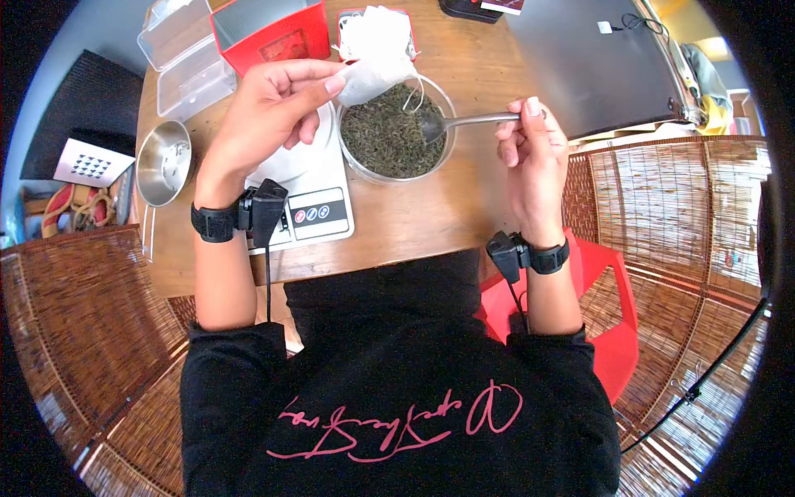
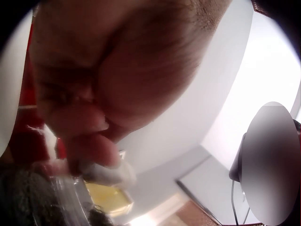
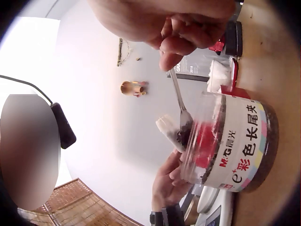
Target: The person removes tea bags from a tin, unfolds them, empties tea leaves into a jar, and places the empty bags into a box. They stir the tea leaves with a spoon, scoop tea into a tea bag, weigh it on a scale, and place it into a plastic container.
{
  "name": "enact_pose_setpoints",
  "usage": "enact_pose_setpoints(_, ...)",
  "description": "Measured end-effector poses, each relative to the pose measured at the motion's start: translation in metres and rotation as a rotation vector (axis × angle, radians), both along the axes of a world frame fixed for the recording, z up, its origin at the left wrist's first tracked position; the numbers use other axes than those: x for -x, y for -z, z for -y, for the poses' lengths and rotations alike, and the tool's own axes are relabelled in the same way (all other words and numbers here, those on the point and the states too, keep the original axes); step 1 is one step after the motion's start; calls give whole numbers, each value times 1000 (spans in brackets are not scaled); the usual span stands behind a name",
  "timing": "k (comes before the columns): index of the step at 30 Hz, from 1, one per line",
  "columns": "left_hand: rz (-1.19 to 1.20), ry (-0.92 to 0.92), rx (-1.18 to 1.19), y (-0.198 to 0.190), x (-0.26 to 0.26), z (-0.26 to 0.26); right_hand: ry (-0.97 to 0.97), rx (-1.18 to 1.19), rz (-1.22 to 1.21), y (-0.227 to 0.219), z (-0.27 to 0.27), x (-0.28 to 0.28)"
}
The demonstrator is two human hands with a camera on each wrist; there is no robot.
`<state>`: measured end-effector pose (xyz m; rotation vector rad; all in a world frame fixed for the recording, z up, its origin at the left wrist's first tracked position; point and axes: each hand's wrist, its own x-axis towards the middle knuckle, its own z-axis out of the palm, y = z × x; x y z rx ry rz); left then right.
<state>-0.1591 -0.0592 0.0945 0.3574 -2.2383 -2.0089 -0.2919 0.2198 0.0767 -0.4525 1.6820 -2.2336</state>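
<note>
My left hand pinches a white filter bag between thumb and fingers, over the far left rim of a round clear tub. A thin string loop hangs from the bag. Dark dried leaves, like loose tea, fill much of the tub. My right hand grips the handle end of a metal spoon, its bowl low over the leaves. In the right wrist view, the spoon's bowl carries dark leaves close beside the bag's opening. The left wrist view is dim, with the bag mostly hidden behind fingers.
A white kitchen scale lies left of the tub, under my left forearm. Behind are a red box, a small red box of white bags and a clear plastic container. A metal pan stands far left, a dark panel right.
</note>
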Motion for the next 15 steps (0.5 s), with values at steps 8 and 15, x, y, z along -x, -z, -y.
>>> enact_pose_setpoints(8,-30,8,16,0,0,1,-37,55,-25,-32,-10,11)
enact_pose_setpoints(15,-70,64,0,3,2,-4,-25,139,-92,-59,-10,26)
